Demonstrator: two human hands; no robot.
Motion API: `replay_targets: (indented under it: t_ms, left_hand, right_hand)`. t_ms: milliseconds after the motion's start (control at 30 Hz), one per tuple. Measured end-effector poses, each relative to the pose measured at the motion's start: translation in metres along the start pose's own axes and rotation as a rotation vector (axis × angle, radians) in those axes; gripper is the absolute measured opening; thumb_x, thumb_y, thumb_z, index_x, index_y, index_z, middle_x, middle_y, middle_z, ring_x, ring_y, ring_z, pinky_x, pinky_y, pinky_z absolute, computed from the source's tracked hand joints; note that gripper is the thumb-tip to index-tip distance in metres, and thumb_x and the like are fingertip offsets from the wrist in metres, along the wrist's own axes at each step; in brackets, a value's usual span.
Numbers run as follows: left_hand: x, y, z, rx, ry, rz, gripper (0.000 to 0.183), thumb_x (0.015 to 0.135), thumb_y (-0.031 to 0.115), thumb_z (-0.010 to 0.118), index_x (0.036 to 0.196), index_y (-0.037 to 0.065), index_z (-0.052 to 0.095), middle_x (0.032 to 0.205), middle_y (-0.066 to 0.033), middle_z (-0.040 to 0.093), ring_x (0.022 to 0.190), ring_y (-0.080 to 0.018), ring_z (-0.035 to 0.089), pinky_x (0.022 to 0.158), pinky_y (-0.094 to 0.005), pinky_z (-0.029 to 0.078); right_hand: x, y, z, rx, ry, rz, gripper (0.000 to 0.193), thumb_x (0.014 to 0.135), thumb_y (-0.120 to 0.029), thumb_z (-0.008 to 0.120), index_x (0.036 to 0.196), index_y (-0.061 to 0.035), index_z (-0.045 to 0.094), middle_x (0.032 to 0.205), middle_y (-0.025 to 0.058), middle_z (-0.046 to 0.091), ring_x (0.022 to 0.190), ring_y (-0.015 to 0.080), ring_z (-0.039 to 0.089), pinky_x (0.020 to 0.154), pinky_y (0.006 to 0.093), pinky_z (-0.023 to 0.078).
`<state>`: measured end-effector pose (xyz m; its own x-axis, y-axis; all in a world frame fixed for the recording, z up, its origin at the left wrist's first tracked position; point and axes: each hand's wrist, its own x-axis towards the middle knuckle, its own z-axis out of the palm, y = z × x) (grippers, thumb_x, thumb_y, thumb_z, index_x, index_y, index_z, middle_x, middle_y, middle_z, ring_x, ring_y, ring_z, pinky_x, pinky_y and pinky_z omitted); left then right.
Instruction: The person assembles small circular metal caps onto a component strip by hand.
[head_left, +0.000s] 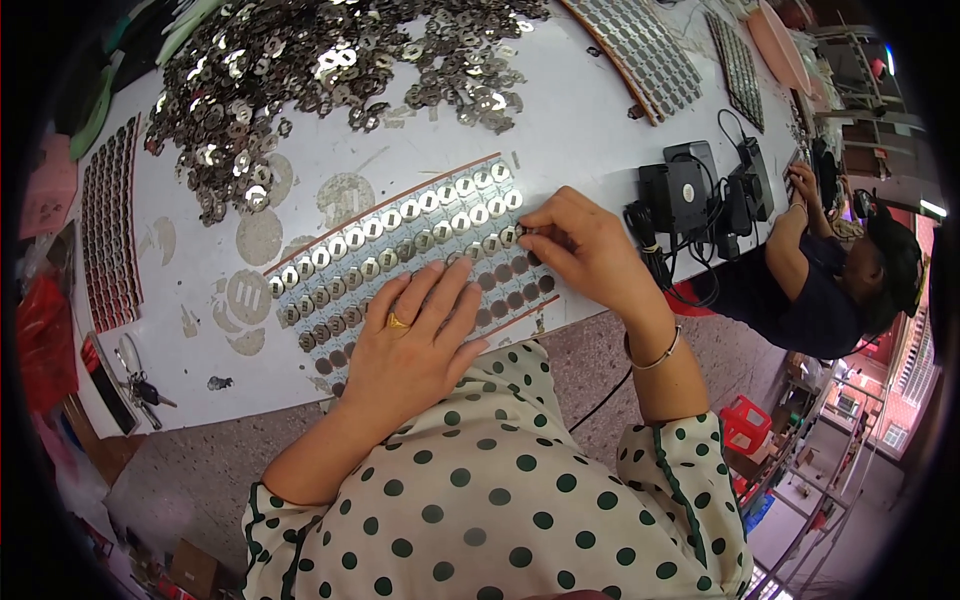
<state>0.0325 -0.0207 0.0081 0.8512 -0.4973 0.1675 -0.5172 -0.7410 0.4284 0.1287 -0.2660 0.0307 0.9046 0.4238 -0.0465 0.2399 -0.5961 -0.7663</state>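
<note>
L hand (420, 325): loosely spread on flat gray gridded sheet (385, 213) | R hand (588, 248): narrow pinch, can't tell if holding | prob. seating round silver metal pcs (491, 243) by R fingertips | nxt: likely fine align

From my remote seat I can't read any words, numbers or signs in this view. A small round sticker (688, 191) sits on the black box (672, 199) at the right of the table (575, 150), but whatever it may carry is too small for me to make out.
</note>
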Motion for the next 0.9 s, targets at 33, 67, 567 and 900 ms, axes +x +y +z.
replay_targets:
  t_ms: [33,67,567,900]
  left_hand:
    - [0.0,0.0,0.0,-0.002,-0.002,-0.006,0.052,0.089,0.039,0.074,0.131,0.009,0.064,0.152,-0.0094,0.052,0.137,-0.0282,0.049,0.113,-0.0476,0.035]
    - [0.0,0.0,0.0,-0.007,0.002,0.003,0.052,0.089,0.039,0.074,0.131,0.009,0.064,0.152,-0.0094,0.052,0.137,-0.0282,0.049,0.113,-0.0476,0.035]
    - [0.005,-0.003,0.002,-0.012,0.032,0.046,0.052,0.089,0.037,0.075,0.131,0.008,0.064,0.152,-0.0115,0.051,0.137,-0.0296,0.049,0.112,-0.0473,0.035]
    - [0.004,-0.005,-0.002,-0.051,0.005,0.05,0.053,0.09,0.038,0.074,0.131,0.006,0.064,0.152,-0.0122,0.052,0.136,-0.0294,0.049,0.113,-0.0476,0.034]
  right_hand:
    - [-0.001,-0.002,0.001,-0.008,0.007,0.004,0.015,0.089,-0.001,0.077,0.101,-0.0004,0.069,0.089,0.005,0.059,0.073,0.0113,0.061,0.063,0.0255,0.049]
    - [-0.002,-0.003,0.003,-0.048,0.024,0.004,0.014,0.089,-0.003,0.076,0.1,-0.0019,0.067,0.09,0.0074,0.06,0.074,0.018,0.064,0.065,0.0305,0.051]
    - [0.072,0.06,0.002,-0.787,0.67,0.212,0.058,0.098,-0.032,0.066,0.141,0.0041,0.051,0.14,0.0305,0.049,0.129,0.0512,0.044,0.109,0.0586,0.037]
    - [0.08,0.051,-0.017,-0.508,0.6,0.134,0.053,0.099,-0.031,0.062,0.141,0.0,0.053,0.138,0.0275,0.053,0.123,0.0502,0.049,0.105,0.0563,0.042]
